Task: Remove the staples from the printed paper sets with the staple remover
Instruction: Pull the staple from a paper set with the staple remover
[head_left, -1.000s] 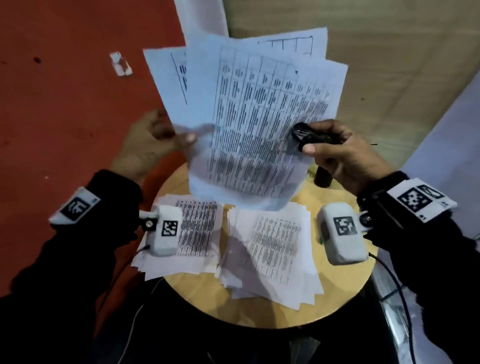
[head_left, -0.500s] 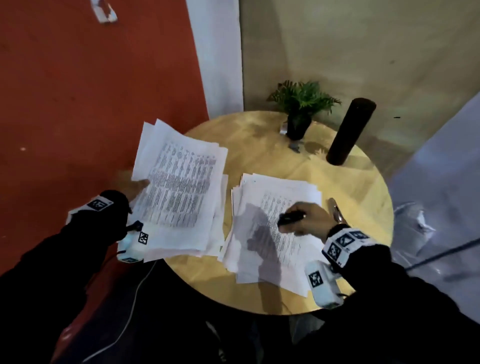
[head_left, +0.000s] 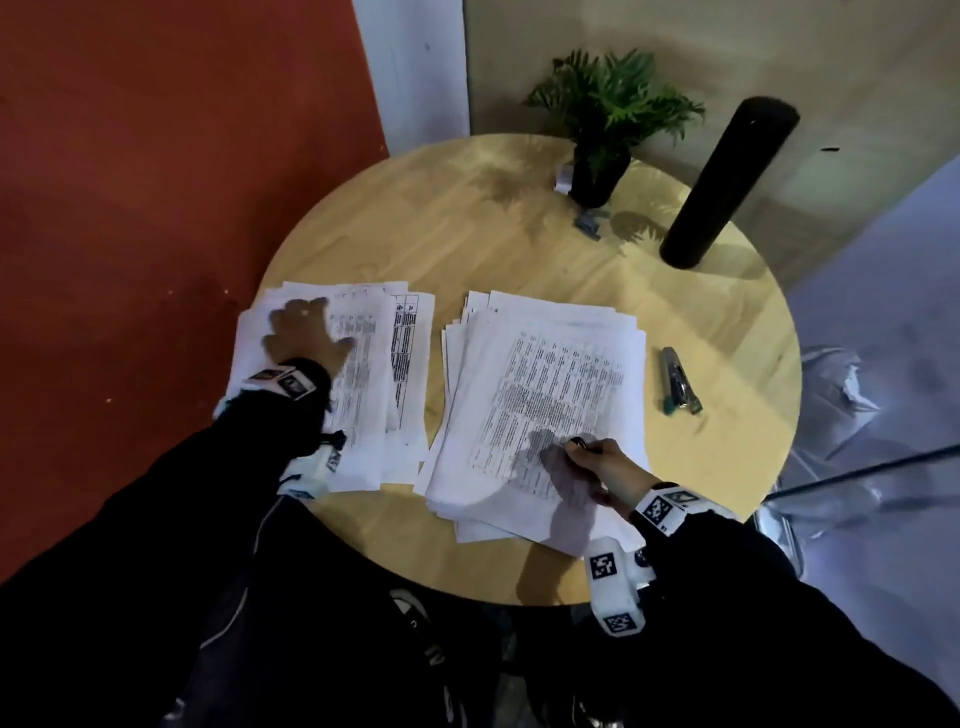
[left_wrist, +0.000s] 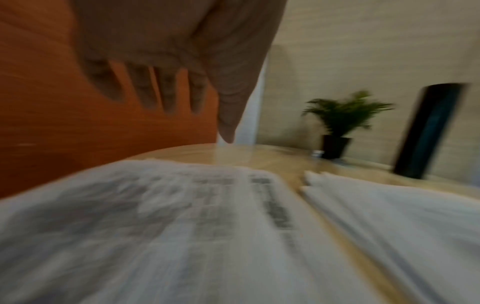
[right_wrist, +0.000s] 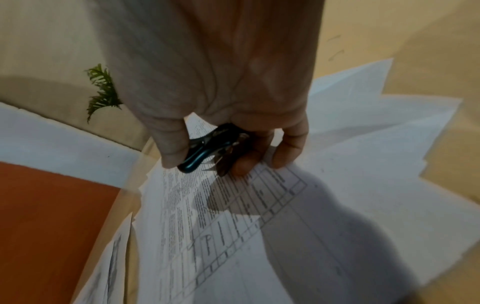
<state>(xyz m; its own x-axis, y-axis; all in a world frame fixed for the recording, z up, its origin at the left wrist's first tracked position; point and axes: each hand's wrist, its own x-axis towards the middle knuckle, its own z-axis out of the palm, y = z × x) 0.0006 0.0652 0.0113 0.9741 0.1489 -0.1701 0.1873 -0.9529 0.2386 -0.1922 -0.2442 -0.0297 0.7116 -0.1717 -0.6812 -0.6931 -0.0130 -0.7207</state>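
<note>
Two stacks of printed paper lie on a round wooden table (head_left: 519, 244). My left hand (head_left: 306, 335) rests flat with spread fingers on the left stack (head_left: 374, 384); in the left wrist view the left hand (left_wrist: 166, 90) has straight fingers over the left stack (left_wrist: 155, 226). My right hand (head_left: 597, 462) hovers at the near edge of the right stack (head_left: 545, 395) and grips a black staple remover (head_left: 577, 443). In the right wrist view the staple remover (right_wrist: 207, 148) sits between thumb and fingers of the right hand (right_wrist: 228, 152), just above the top sheet (right_wrist: 233, 226).
A stapler (head_left: 678, 382) lies on the table right of the right stack. A small potted plant (head_left: 602, 130) and a tall black cylinder (head_left: 727, 182) stand at the table's far side. Red floor (head_left: 130, 208) lies to the left.
A raised paper set held by both hands went down onto the left stack. My left hand let go and now lies flat on it. My right hand moved down to the right stack with the remover.
</note>
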